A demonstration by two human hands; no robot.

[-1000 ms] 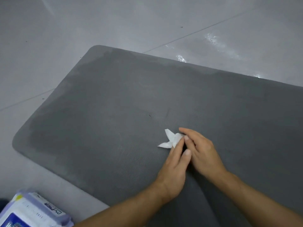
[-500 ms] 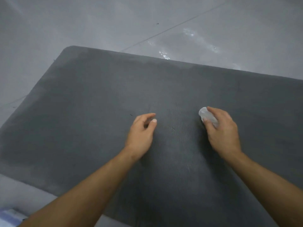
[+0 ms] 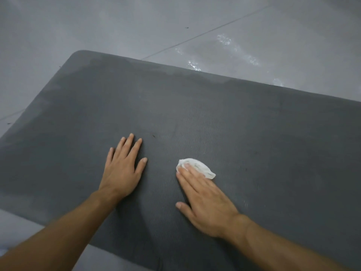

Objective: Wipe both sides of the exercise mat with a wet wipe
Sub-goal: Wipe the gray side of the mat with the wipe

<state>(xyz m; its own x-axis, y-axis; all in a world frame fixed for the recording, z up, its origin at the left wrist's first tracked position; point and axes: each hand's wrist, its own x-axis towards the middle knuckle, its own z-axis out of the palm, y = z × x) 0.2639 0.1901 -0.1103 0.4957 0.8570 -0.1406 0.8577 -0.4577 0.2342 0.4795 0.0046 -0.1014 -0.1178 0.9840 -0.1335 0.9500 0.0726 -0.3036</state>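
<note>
Hands apart, both flat on exercise mat (image 3: 214, 118), which lies on floor (image 3: 117, 26).
Splayed left hand (image 3: 123, 169) holds nothing; straight fingers of right hand (image 3: 205, 198) press wet wipe (image 3: 197, 167) down. Mat looks soft, floppy, grippy; probably best lifted by the edge beyond left hand.

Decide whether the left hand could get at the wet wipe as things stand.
Probably yes: the left hand lies flat on the mat with only bare mat between it and the wet wipe, though the right hand presses on part of it.
</note>
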